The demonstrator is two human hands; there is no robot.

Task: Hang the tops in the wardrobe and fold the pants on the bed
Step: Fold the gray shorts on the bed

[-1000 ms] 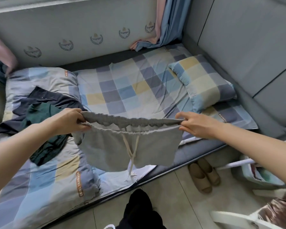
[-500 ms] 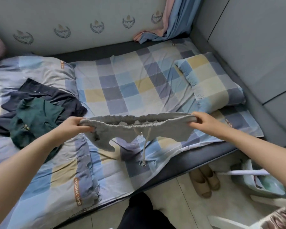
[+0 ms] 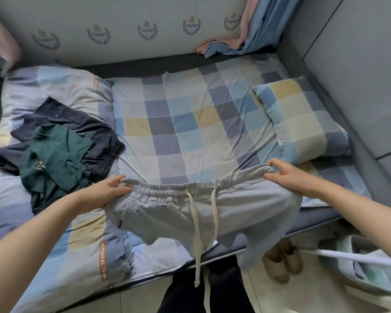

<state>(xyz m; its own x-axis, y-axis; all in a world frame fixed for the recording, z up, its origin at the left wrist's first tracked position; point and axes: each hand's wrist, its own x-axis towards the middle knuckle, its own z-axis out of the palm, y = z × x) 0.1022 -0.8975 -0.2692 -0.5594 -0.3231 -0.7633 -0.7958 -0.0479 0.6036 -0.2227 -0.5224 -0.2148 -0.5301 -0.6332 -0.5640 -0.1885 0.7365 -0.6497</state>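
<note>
Grey drawstring shorts [image 3: 174,213] lie spread at the front edge of the bed [image 3: 190,123], their legs hanging over the edge toward the floor. My left hand [image 3: 108,190] grips the left end of the elastic waistband. At the right end of the waistband, my right hand [image 3: 289,177] pinches the fabric. Two pale drawstrings dangle from the middle of the waistband. A dark green top [image 3: 54,161] lies crumpled on dark navy shorts [image 3: 95,136] at the bed's left.
A checked pillow [image 3: 303,118] sits at the bed's right, a folded duvet [image 3: 54,91] at the left. Pink and blue curtains [image 3: 242,37] hang at the back. Beige slippers [image 3: 282,260] and a white laundry basket [image 3: 359,267] are on the floor.
Both hands lowered the grey shorts from mid-air onto the front of the bed and pushed them forward. The shorts now lie spread out with the waistband stretched between my hands.
</note>
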